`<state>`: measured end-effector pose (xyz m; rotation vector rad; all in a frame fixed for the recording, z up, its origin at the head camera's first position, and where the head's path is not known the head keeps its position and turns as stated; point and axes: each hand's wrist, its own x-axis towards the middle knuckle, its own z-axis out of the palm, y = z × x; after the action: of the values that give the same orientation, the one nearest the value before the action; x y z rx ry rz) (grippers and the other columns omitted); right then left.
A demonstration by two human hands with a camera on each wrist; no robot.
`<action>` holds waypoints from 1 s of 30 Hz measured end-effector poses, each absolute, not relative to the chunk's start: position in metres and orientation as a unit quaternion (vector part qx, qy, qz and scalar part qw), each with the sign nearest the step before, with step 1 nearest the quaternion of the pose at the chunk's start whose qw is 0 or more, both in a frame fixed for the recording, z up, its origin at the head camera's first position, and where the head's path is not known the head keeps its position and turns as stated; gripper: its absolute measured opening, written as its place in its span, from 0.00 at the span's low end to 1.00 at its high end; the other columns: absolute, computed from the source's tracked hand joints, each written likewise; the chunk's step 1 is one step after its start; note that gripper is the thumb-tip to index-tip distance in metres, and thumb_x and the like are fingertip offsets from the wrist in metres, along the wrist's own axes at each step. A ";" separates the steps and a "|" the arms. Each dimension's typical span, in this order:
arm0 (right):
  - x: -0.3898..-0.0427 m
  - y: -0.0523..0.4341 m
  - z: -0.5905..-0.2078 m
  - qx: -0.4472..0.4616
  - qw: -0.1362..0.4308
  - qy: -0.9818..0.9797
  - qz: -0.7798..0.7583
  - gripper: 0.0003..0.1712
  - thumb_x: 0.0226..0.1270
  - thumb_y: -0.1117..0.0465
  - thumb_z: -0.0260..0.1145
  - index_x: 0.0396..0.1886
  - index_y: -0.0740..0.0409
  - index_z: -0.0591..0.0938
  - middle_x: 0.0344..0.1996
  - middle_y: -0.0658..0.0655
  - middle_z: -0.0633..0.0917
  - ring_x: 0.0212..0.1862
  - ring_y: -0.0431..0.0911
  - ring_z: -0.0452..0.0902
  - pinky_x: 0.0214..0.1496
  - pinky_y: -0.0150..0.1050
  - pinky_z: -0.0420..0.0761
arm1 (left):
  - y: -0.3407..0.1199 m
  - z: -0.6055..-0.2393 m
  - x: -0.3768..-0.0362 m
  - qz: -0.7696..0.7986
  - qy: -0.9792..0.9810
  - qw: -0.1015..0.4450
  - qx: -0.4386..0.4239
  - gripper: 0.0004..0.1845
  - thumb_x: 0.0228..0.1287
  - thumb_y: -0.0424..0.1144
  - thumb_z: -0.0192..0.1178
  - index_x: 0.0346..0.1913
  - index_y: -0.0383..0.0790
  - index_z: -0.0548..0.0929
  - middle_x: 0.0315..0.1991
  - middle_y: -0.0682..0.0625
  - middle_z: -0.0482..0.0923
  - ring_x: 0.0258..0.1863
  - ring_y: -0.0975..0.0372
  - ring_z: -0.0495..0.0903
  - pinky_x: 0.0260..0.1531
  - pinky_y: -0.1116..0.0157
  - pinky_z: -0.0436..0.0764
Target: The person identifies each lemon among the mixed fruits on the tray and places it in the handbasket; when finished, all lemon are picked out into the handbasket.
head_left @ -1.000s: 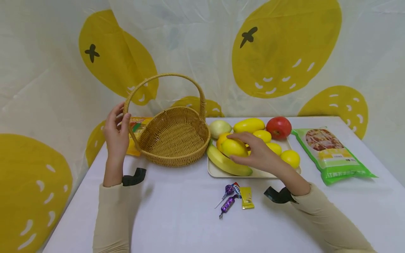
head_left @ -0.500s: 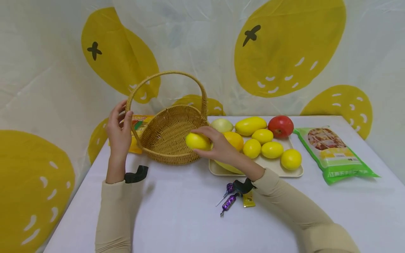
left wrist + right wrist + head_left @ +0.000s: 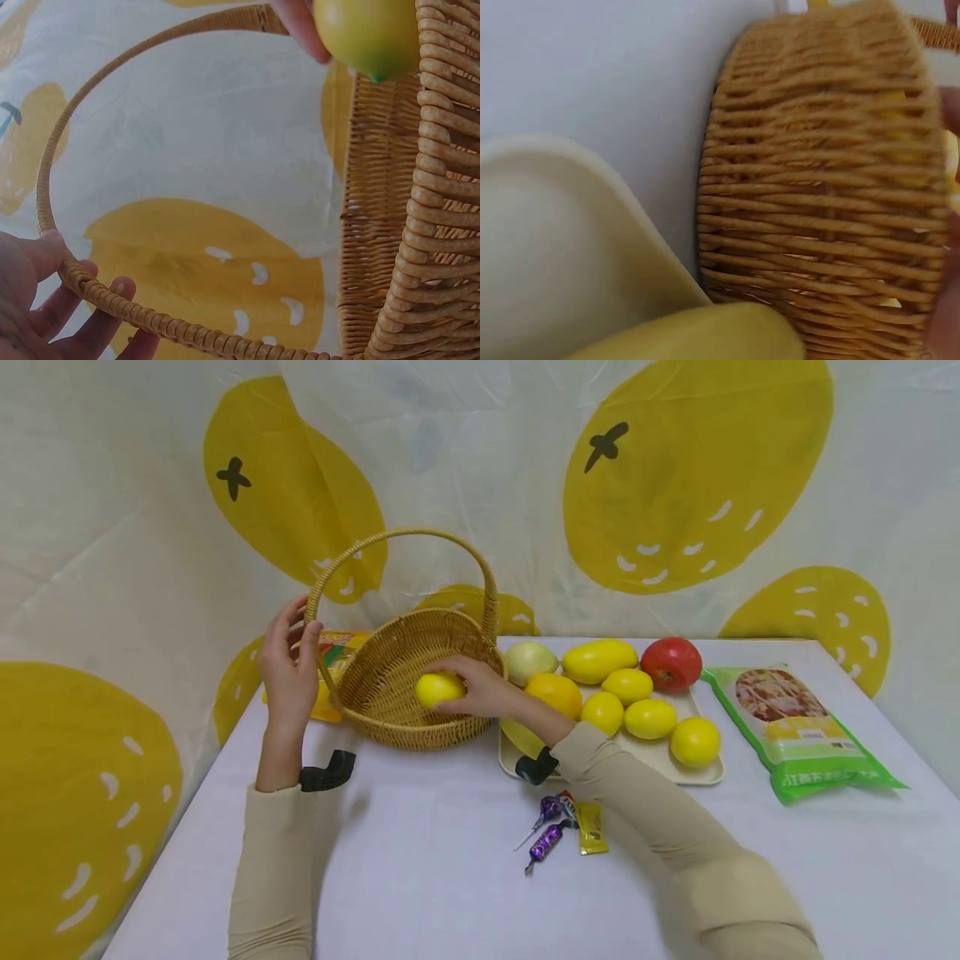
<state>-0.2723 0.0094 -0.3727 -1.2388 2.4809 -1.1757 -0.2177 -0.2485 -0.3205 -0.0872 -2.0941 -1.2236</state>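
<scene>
Inside one basket [image 3: 390,693], one lemon [image 3: 438,688]

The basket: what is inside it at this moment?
Inside the basket is one lemon, gripped by the right hand. The rest of the woven bottom that shows is bare; the near wall and the hand cover part of it.

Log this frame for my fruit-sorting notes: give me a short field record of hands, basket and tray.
left hand: grips the basket handle
right hand: holds a lemon inside the wicker basket
tray: holds a banana, an orange, lemons, a mango, a pale round fruit and a red apple
table front: wrapped candies and a yellow sachet
table right: green packet
</scene>
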 end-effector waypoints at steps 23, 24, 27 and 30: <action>-0.291 -0.007 -0.381 -0.433 0.183 0.830 -0.301 0.28 0.62 0.63 0.71 0.62 0.60 0.77 0.63 0.57 0.77 0.67 0.51 0.68 0.69 0.42 0.66 | -0.250 -0.320 -0.217 -0.474 -0.811 0.343 -0.029 0.22 0.73 0.43 0.54 0.67 0.43 0.73 0.58 0.46 0.76 0.52 0.57 0.78 0.49 0.73 0.76; -0.290 -0.007 -0.381 -0.434 0.182 0.829 -0.301 0.28 0.62 0.62 0.71 0.62 0.60 0.77 0.62 0.57 0.78 0.66 0.51 0.68 0.69 0.42 0.66 | -0.250 -0.320 -0.217 -0.473 -0.811 0.343 -0.028 0.22 0.73 0.43 0.54 0.67 0.43 0.73 0.58 0.46 0.76 0.52 0.57 0.78 0.50 0.73 0.76; -0.289 -0.007 -0.380 -0.439 0.179 0.827 -0.303 0.27 0.63 0.61 0.71 0.62 0.61 0.77 0.61 0.57 0.78 0.66 0.51 0.69 0.68 0.42 0.67 | -0.250 -0.320 -0.217 -0.472 -0.811 0.344 -0.028 0.22 0.73 0.42 0.54 0.67 0.43 0.73 0.58 0.45 0.76 0.52 0.56 0.78 0.50 0.73 0.76; -0.288 -0.005 -0.379 -0.451 0.175 0.820 -0.308 0.27 0.64 0.60 0.70 0.62 0.63 0.77 0.60 0.59 0.79 0.65 0.51 0.70 0.68 0.42 0.67 | -0.250 -0.321 -0.218 -0.473 -0.811 0.344 -0.028 0.21 0.73 0.41 0.54 0.67 0.43 0.74 0.59 0.45 0.76 0.52 0.56 0.79 0.48 0.73 0.76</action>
<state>-0.2875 -0.0050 -0.3792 -1.2769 2.3228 -0.8733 -0.2175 -0.2499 -0.3211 -0.0734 -2.1061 -1.2299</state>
